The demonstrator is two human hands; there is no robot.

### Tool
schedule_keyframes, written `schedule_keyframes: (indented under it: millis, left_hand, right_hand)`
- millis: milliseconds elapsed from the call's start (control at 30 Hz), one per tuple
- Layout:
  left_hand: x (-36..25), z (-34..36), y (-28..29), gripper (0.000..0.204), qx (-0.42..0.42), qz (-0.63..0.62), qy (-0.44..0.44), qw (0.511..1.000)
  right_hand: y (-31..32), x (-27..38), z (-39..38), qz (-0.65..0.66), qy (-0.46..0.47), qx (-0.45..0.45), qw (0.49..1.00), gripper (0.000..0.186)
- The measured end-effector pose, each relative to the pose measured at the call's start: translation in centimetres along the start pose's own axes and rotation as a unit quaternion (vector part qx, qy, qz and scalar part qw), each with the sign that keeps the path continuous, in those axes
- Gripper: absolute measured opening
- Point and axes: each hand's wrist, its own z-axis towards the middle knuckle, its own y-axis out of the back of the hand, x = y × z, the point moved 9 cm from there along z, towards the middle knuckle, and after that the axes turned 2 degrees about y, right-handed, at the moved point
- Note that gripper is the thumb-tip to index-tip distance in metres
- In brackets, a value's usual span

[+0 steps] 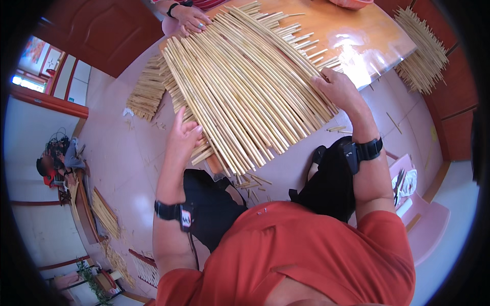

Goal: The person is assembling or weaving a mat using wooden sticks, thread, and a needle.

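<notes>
A wide mat of straight, pale yellow reed stalks (245, 86) lies before me, its near end hanging past the table edge. The stalks run side by side from far to near. At the mat's left edge is my left hand (182, 136), its fingers spread and holding nothing. My right hand (341, 91) is at the right edge, with thumb and fingers closed on the outer stalks. Its fingertips are partly hidden. Another person's hand (193, 19), wearing a ring, rests at the far left corner of the mat.
Beneath the mat stands a shiny wooden table (377, 41), with a red bowl (352, 3) on its far side. Stalk bundles stand at left (147, 89) and far right (422, 51). Cut stalk pieces (252, 186) litter the floor. A pink chair (431, 227) is at right; a person (64, 163) sits far left.
</notes>
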Motion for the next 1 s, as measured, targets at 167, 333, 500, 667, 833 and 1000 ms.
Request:
schedule_keyframes:
  millis: [167,333,500,667,833,1000]
  left_hand:
    - [0.1,1.3,-2.3,0.091,0.028,-0.127,0.029,0.991]
    - [-0.1,2.2,-3.1,0.060,0.039,-0.222,0.030,0.974]
    - [-1.1,4.0,-2.0,0.028,0.017,-0.220,0.022,0.975]
    - [-0.9,8.5,0.3,0.024,-0.032,-0.273,-0.022,0.961]
    - [0.2,10.2,1.2,0.043,-0.137,-0.013,-0.047,0.989]
    - [-2.3,7.4,-1.8,0.054,-0.110,0.047,-0.043,0.992]
  right_hand:
    - [0.4,-1.0,-0.2,0.018,0.012,0.011,1.000,0.043]
    - [0.1,-1.6,-0.1,0.092,0.021,-0.046,0.995,0.035]
    - [1.2,-2.1,0.7,0.185,0.036,-0.083,0.979,0.034]
    - [-0.4,-0.8,1.7,-0.013,-0.003,-0.134,0.991,0.032]
    - [-5.5,4.4,1.2,-0.218,0.122,-0.132,0.959,0.028]
    - [-4.2,4.0,-0.4,-0.069,0.114,-0.121,0.984,0.031]
